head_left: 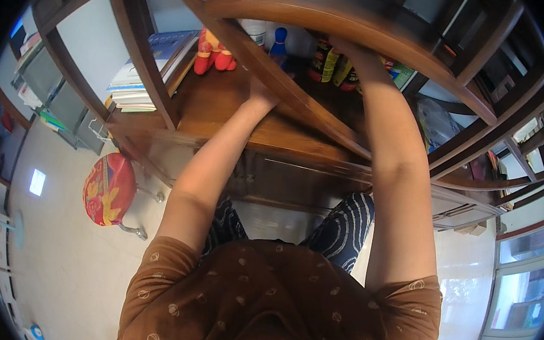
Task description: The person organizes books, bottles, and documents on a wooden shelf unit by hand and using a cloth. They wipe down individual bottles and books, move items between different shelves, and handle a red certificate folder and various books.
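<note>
The dark cylindrical containers with yellow-green labels and red bases (323, 62) were located on the brown wooden shelf board (204, 104), toward the back of the compartment. The right hand (344, 46) was positioned directly above and beside them; contact could not be confirmed. Its fingers were hidden by the curved, polished brown front beam (359, 33), so whether they were spread or closed could not be told.

For sound handling, it was judged that each container was best gripped around its body and lifted upright, with the knuckles kept clear of the beam and neighbouring items left undisturbed.

The right arm was extended forward and slightly inward, nearly straight at the elbow, and passed beneath the beam. The left arm was angled inward, with the left hand (263, 94) low over the board and partly covered by the diagonal brown wooden strut (249, 59); its finger state could not be determined. The blue pin-shaped object (280, 41) was seen near it, with the red-and-yellow soft figure (214, 55) farther left, beside the stacked books and papers (140, 76).
</note>
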Available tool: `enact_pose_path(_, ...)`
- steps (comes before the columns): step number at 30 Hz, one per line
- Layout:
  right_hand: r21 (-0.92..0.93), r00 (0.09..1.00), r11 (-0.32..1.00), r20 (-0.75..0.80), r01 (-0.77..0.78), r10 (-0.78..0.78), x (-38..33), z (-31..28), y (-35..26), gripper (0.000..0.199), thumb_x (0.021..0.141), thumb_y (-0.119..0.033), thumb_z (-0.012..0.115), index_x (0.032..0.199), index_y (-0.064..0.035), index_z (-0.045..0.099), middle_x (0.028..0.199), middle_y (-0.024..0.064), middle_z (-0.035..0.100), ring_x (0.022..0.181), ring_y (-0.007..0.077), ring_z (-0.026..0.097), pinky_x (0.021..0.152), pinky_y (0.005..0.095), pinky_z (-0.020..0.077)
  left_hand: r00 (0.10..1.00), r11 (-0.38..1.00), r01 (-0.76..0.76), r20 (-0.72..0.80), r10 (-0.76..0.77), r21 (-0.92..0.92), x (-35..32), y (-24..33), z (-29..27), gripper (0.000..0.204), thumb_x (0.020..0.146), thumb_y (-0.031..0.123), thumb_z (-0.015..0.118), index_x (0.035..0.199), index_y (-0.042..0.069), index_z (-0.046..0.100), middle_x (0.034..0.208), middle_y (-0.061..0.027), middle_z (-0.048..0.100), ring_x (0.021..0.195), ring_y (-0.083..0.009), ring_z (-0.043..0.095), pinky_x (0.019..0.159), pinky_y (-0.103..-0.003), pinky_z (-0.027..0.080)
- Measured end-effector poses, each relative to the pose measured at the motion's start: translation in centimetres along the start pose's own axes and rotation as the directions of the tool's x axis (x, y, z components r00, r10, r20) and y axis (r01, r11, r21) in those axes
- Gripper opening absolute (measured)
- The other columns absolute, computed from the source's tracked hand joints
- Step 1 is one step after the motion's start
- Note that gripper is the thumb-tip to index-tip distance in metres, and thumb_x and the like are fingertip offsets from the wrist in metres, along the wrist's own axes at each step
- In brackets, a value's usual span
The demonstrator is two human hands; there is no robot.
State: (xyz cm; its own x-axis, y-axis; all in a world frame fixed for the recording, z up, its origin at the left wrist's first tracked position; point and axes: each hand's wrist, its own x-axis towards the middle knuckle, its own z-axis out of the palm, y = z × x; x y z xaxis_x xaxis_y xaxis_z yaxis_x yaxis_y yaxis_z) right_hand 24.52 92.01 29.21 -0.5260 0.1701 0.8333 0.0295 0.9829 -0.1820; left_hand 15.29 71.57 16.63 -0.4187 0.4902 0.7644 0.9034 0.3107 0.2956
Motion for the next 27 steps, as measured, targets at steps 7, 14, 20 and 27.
enact_pose_path(7,-0.241,0.947,0.970,0.317,0.027,0.052,0.7,-0.9,-1.0,0.031,0.093,-0.038,0.064,0.110,-0.0120,0.067,0.108,0.0082,0.069,0.107,0.0248,0.063,0.095,0.0407,0.0467,0.978,0.915,0.149,0.190,-0.081,-0.376,-2.3,3.1,-1.8,0.058,0.084,0.030,0.074,0.131,0.002,0.055,0.122,-0.0203,0.061,0.118,-0.0328,0.055,0.102,-0.040,0.042)
enact_pose_path(14,0.115,0.878,0.965,0.450,-0.236,0.161,-1.7,-5.3,-8.1,0.027,0.092,-0.028,0.067,0.115,-0.0145,0.067,0.110,0.0044,0.069,0.103,0.0161,0.063,0.090,0.0316,0.0481,0.978,0.881,0.198,0.150,-0.146,-0.430,-3.8,5.0,-4.7,0.060,0.078,0.031,0.076,0.127,0.002,0.053,0.124,-0.0189,0.062,0.117,-0.0327,0.058,0.096,-0.039,0.048)
enact_pose_path(20,0.290,0.949,0.956,0.310,-0.039,-0.055,-3.0,-6.5,-12.5,0.029,0.091,-0.020,0.067,0.117,-0.0071,0.066,0.112,0.0101,0.071,0.099,0.0226,0.068,0.087,0.0315,0.0500,0.970,0.651,0.196,0.048,-0.237,-0.733,-6.2,6.3,-9.2,0.064,0.072,0.021,0.083,0.124,-0.002,0.052,0.105,-0.0144,0.068,0.092,-0.0279,0.068,0.084,-0.035,0.053)
enact_pose_path(27,0.295,0.900,0.889,-0.370,0.351,-0.232,-11.9,-8.8,-20.3,0.012,0.080,0.000,0.067,0.092,-0.0008,0.067,0.088,0.0138,0.067,0.076,0.0296,0.065,0.068,0.0350,0.0528,0.846,0.068,0.402,0.342,-0.409,-0.913,-11.6,6.3,-15.8,0.041,0.087,0.010,0.070,0.123,0.003,0.051,0.107,-0.0058,0.063,0.092,-0.0119,0.062,0.082,-0.029,0.052)
